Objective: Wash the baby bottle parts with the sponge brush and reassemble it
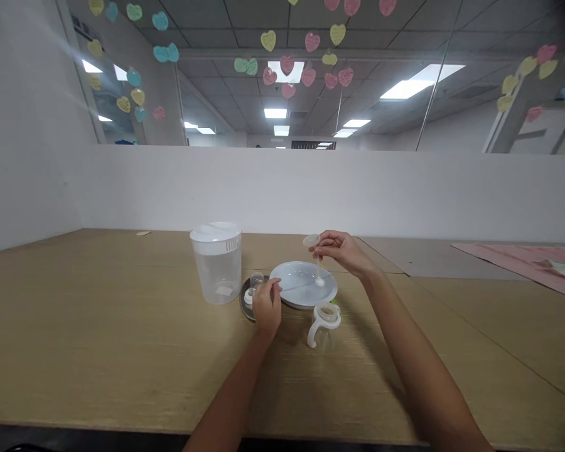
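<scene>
Over the white plate [287,271], my right hand [341,250] is closed in a pinch on a bottle straw [318,269]. The straw hangs down from a translucent round top [311,240], and its white weighted end [319,282] is at the plate's surface. At the plate's left rim is my left hand [267,306], fingers closed at one end of a thin stick [301,286] that slants across the plate. In front of the plate stands a clear baby bottle [326,339] with a white handled collar [327,314], its mouth uncovered.
A tall translucent bucket [216,276] with a white lid stands left of the plate. Behind my left hand, a dark round tray [245,311] holds a white bottle ring [249,296] and a clear dome cap [257,279]. A pink cloth [508,258] lies far right; a white wall rises behind.
</scene>
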### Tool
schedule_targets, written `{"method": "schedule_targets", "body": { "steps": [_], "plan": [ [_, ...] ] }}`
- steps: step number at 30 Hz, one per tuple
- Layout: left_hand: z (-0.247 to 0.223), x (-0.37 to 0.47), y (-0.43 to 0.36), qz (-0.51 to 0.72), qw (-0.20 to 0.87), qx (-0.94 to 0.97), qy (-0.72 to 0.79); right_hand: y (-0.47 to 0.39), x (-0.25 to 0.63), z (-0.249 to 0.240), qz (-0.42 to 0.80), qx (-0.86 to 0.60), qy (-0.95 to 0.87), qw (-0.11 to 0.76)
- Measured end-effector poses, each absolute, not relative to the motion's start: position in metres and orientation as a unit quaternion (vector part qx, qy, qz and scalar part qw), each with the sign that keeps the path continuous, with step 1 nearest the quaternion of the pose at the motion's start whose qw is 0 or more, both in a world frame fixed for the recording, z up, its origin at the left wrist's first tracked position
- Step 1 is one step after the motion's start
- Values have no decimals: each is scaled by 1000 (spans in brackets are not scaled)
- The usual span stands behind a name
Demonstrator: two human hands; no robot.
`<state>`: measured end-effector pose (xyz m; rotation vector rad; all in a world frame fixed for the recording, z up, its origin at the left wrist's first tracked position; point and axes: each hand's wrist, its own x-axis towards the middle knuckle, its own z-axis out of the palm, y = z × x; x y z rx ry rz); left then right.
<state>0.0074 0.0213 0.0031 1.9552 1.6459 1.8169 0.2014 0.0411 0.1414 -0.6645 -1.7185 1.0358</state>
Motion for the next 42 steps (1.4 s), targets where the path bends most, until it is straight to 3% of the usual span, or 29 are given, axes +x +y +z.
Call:
{"method": "schedule_targets", "body": {
  "steps": [3,8,26,42],
  "plan": [
    [5,-2,24,568,-43,600,562,20,207,155,435,-283,-761,389],
    [5,-13,31,535,-28,554,637,13,207,160,439,-296,-783,325],
    [-1,-13,33,385,-30,588,711,13,205,161,436,-302,-803,271],
    [-5,-14,35,379,-34,592,710,13,204,160,435,-304,-810,251]
  ]
}}
